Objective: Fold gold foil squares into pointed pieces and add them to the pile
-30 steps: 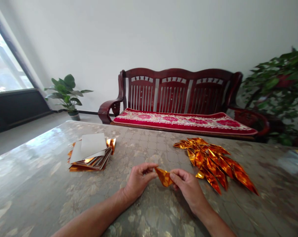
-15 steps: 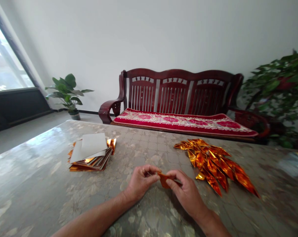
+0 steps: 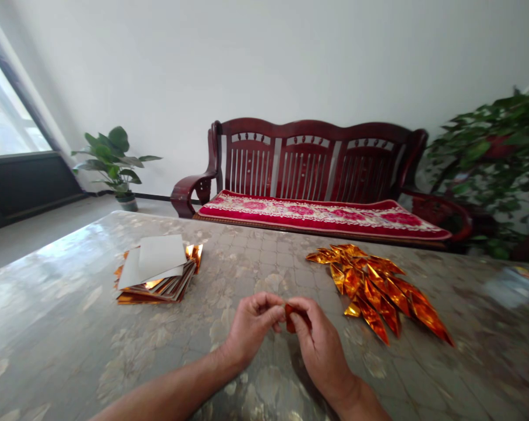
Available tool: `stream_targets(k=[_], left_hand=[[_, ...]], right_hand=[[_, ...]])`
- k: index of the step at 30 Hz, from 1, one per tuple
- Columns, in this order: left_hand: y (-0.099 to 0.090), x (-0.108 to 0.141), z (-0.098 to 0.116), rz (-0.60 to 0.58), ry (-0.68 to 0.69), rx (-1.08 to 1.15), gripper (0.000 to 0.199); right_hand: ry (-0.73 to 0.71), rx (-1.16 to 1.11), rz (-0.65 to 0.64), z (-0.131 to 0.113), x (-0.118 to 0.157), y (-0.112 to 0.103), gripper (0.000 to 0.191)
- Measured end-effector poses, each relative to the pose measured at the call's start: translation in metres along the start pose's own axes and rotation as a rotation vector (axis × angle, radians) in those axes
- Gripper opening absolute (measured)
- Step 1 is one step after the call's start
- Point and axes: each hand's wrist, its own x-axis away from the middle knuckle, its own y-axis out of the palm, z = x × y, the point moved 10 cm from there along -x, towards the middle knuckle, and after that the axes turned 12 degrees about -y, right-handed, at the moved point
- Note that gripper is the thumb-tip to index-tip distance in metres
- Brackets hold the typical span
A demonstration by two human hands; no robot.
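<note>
A small piece of folded orange foil paper (image 3: 291, 319) is held between both hands above the table. My left hand (image 3: 256, 325) is closed, its thumb and fingertips pinching the left end of the paper. On the other end my right hand (image 3: 315, 332) is closed, thumb in front and fingers behind, covering much of it. To the right lies a pile of folded gold-orange foil pieces (image 3: 372, 283), pointed at their ends. On the left sits a stack of foil paper sheets (image 3: 161, 263), several with their pale backs up.
The table (image 3: 229, 240) has a patterned, shiny cover. Behind it stands a dark red wooden bench (image 3: 306, 161) with a red floral cushion (image 3: 308, 210). Potted plants (image 3: 113, 161) stand at both sides. A clear plastic bag (image 3: 512, 286) lies at the table's right.
My right hand has turned and moved slightly left, closer to my left hand. Less of the foil paper shows between the fingers now. The view has shifted slightly.
</note>
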Motion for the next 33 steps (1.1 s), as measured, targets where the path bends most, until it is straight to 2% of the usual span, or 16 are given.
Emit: stream_targets(k=[4,9,13,17,25,29,33], left_hand=[[-0.003,0.001,0.004,0.047,0.026,-0.060,0.023],[-0.004,0.002,0.008,0.117,0.078,-0.158,0.016],[0.000,0.003,0.007,0.088,0.079,-0.169,0.015],[0.005,0.002,0.002,0.027,0.027,-0.083,0.023],[0.011,0.003,0.004,-0.054,-0.016,0.000,0.039],[0.010,0.002,0.001,-0.058,-0.001,-0.019,0.038],[0.007,0.001,-0.001,-0.021,0.032,-0.112,0.028]], right_hand=[[-0.031,-0.046,0.029,-0.005,-0.002,0.001,0.017],[0.006,-0.121,0.051,-0.003,-0.003,0.001,0.014],[-0.011,-0.114,0.081,-0.004,-0.004,-0.003,0.014],[-0.038,-0.107,0.106,-0.006,-0.004,-0.007,0.015],[0.090,-0.193,0.154,0.005,-0.001,-0.005,0.015],[0.123,-0.195,0.176,0.008,-0.001,-0.007,0.016],[0.112,-0.170,0.180,0.006,-0.002,-0.010,0.016]])
